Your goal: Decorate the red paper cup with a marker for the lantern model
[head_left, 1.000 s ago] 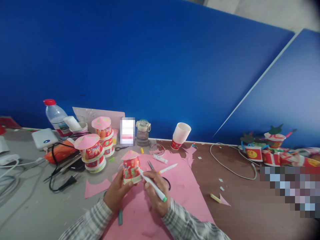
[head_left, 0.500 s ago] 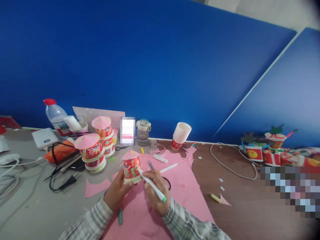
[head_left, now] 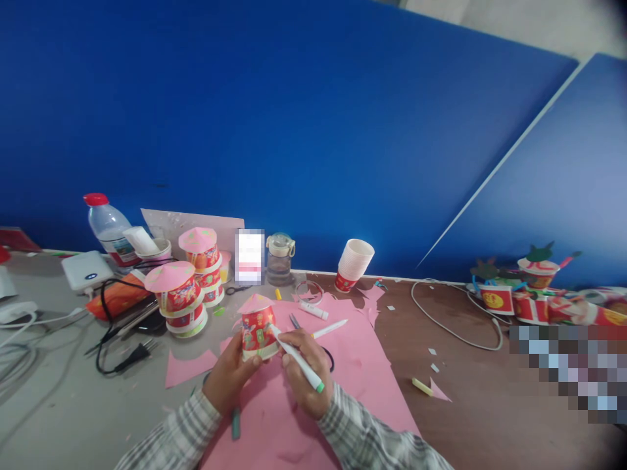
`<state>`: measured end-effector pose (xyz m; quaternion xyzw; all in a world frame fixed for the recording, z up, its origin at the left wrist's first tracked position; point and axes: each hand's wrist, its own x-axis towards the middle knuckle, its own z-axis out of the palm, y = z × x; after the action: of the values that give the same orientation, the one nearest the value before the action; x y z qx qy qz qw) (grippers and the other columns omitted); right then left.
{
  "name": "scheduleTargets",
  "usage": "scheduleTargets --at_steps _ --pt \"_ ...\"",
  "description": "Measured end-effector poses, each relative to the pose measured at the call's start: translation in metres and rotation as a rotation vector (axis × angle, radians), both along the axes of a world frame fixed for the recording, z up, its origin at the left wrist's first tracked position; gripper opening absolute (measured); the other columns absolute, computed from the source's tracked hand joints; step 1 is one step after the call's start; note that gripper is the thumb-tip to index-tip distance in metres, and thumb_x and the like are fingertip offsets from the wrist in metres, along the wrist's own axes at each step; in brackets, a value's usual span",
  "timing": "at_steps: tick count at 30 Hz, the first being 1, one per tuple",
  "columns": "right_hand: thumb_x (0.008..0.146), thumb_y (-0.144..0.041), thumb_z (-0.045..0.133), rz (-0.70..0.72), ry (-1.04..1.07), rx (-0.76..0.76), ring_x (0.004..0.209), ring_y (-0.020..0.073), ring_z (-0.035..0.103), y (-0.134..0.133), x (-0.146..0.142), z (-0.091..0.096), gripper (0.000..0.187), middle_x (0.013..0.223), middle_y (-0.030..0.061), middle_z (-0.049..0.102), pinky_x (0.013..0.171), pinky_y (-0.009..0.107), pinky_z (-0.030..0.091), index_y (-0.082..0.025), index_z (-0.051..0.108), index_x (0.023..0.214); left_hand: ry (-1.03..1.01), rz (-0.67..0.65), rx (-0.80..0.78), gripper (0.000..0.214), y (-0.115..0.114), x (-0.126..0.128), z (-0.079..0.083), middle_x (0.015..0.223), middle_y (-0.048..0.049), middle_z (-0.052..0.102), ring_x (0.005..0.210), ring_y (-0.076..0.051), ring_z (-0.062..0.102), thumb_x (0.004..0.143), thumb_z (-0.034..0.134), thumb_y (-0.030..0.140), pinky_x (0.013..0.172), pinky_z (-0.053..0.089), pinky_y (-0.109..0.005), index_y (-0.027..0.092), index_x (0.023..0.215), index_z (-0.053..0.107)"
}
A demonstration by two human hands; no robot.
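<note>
My left hand (head_left: 229, 377) grips the base of a small red paper cup (head_left: 258, 331) turned upside down, topped with a pink paper cone. My right hand (head_left: 307, 373) is closed round a white marker with a green end (head_left: 298, 360), whose tip touches the cup's side. Both hands hover over a large pink paper sheet (head_left: 357, 385) lying on the table. Plaid sleeves cover both forearms.
Two finished stacks of red cups with pink cone tops (head_left: 175, 295) stand at the left, near a water bottle (head_left: 108, 228), cables and a black plug (head_left: 134, 356). Scissors (head_left: 296, 323), a white pen (head_left: 329, 329), a glue stick (head_left: 314, 311) and a stack of paper cups (head_left: 353, 264) lie behind. More cup crafts (head_left: 519, 287) sit at the right.
The marker tip shifted slightly along the cup's side; otherwise both hands and the cup stay where they were.
</note>
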<state>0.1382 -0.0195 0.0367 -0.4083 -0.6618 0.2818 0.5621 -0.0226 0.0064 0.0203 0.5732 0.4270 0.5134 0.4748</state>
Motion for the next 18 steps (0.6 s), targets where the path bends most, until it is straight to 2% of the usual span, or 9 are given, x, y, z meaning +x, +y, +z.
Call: scheduleTargets --at_steps 6,18 --pt "0.073 -0.011 0.053 0.015 -0.005 0.019 0.060 0.0168 0.062 -0.0005 0.0005 -0.0009 0.026 0.074 0.0006 0.065 0.057 0.026 0.052 -0.023 0.065 0.091 0.017 0.030 0.005 0.039 0.0002 0.0011 0.0043 0.069 -0.0086 0.067 0.067 -0.033 0.059 0.050 0.061 0.042 0.060 0.047 -0.045 0.017 0.080 0.057" --pt "0.075 -0.012 0.053 0.004 -0.050 0.106 0.063 0.0177 0.063 -0.0014 -0.0005 0.0056 0.023 0.076 0.0022 0.066 0.059 0.026 0.052 -0.022 0.065 0.092 0.027 0.026 0.034 0.038 -0.0014 0.0022 0.0072 0.068 -0.0085 0.067 0.066 -0.032 0.058 0.052 0.060 0.041 0.058 0.047 -0.044 0.018 0.082 0.057"
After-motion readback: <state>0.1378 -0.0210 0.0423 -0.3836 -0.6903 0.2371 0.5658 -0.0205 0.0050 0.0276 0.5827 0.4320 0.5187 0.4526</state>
